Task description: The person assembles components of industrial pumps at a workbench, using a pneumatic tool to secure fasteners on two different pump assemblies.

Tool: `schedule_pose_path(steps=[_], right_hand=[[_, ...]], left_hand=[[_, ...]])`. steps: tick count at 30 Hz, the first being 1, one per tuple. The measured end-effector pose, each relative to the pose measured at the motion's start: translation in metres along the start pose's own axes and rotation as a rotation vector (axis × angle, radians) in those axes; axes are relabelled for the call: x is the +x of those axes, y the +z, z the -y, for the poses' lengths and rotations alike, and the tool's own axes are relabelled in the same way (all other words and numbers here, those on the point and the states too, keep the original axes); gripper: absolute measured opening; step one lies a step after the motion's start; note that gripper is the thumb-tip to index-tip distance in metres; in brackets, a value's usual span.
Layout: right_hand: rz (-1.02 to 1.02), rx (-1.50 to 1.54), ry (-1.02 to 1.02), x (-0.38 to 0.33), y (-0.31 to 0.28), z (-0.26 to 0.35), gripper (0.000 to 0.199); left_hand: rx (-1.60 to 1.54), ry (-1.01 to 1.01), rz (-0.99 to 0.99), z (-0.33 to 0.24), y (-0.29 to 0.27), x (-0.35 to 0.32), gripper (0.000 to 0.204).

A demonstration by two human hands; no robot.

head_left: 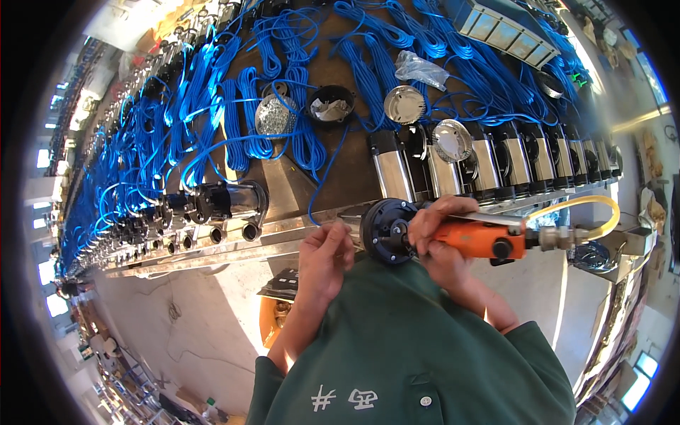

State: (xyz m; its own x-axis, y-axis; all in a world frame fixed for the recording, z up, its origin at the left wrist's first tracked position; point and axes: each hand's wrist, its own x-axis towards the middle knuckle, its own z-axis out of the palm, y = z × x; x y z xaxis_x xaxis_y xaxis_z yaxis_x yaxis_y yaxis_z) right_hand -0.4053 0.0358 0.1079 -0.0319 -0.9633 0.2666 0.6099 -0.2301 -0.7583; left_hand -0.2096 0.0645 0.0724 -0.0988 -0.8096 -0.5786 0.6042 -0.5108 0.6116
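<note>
My right hand (443, 237) is wrapped around an orange air screwdriver (474, 239). Its front end meets the face of a round black pump end cover (388, 230) with bolts around its rim, and the fingers hide the exact tip. That cover sits at the bench edge, right in front of my body. To its left, my left hand (327, 262) is raised with thumb and fingertips pressed together. What it pinches, if anything, is too small to make out. A thin blue cable (315, 205) hangs down close to those fingertips.
Steel pump bodies (393, 173) line the bench edge on the right; black-ended ones (227, 203) stand left. Coiled blue cables (248, 106) cover the bench behind. Metal dishes (405, 105) and a black bowl (331, 105) hold small parts. A yellow hose (602, 202) trails from the screwdriver.
</note>
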Motion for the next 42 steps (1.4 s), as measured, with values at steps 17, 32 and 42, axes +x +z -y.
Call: schedule_pose_path(steps=[17,32,42], right_hand=[[-0.191,0.256,-0.268,0.013,-0.031,0.043,0.042],[-0.413,0.19,-0.168,-0.013,-0.091,0.01,0.042],[-0.179,-0.19,-0.015,-0.011,-0.08,0.004,0.036]], left_hand=[[0.242,-0.078,0.202,0.001,0.091,0.012,0.017],[0.378,-0.081,0.186,-0.009,0.111,0.026,0.026],[0.284,0.156,0.019,-0.034,0.06,0.032,0.013]])
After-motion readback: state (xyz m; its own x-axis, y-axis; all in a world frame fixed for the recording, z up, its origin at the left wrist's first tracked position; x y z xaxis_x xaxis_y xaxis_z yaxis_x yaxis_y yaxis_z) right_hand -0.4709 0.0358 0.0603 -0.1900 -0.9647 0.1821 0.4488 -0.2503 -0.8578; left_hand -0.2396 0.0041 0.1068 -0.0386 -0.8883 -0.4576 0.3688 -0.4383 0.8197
